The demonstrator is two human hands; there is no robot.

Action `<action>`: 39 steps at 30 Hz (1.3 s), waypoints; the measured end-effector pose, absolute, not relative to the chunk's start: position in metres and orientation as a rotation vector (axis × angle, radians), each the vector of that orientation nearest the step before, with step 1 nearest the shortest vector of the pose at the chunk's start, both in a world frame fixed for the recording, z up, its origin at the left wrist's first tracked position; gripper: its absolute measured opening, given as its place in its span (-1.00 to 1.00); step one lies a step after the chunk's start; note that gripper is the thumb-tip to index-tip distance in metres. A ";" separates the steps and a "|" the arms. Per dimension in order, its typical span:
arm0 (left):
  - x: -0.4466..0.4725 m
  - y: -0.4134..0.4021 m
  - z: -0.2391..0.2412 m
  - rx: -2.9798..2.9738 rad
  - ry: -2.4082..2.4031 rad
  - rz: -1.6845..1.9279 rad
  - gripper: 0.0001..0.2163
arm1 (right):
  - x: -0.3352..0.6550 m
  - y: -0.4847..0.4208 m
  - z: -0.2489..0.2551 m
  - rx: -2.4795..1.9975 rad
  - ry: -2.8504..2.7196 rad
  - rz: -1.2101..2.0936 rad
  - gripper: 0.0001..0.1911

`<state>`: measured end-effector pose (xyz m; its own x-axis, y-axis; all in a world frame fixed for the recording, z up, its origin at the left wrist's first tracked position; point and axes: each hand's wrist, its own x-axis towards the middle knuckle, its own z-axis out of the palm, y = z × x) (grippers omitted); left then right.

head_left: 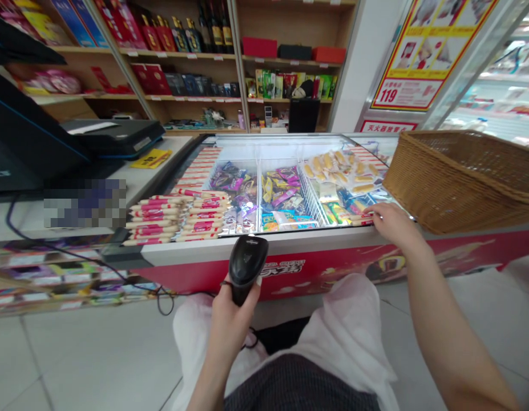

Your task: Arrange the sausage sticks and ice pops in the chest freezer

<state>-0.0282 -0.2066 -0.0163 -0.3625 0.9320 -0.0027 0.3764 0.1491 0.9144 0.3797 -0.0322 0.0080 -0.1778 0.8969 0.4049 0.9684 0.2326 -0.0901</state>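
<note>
My left hand is closed round the handle of a black barcode scanner, held up in front of the chest freezer. My right hand reaches to the freezer's glass lid at the right, fingers curled on a red-and-white sausage stick lying there. Rows of the same sausage sticks lie on the lid's left side. Under the glass are wrapped ice creams in wire compartments.
A wicker basket stands on the freezer's right end. A black till and monitor sit on the counter at left, with a cable trailing down. Shelves of bottles and boxes line the back wall. My knees are below.
</note>
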 end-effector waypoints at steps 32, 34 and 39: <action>-0.048 -0.220 -0.011 1.227 1.871 1.271 -0.61 | 0.032 -0.003 0.021 -0.893 -2.158 0.520 -0.89; -0.046 -0.219 -0.010 1.208 1.859 1.270 -0.62 | 0.049 -0.005 0.016 -0.879 -2.021 0.746 -0.93; -0.038 -0.216 -0.011 1.146 1.827 1.316 -0.63 | 0.097 -0.010 0.005 -0.896 -1.749 1.147 -0.84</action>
<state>-0.0375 -0.2155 -0.0107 -0.4428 0.8965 0.0122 0.2953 0.1330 0.9461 0.0966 -0.0096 0.0048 -0.3927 0.8827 0.2580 0.1150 0.3255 -0.9385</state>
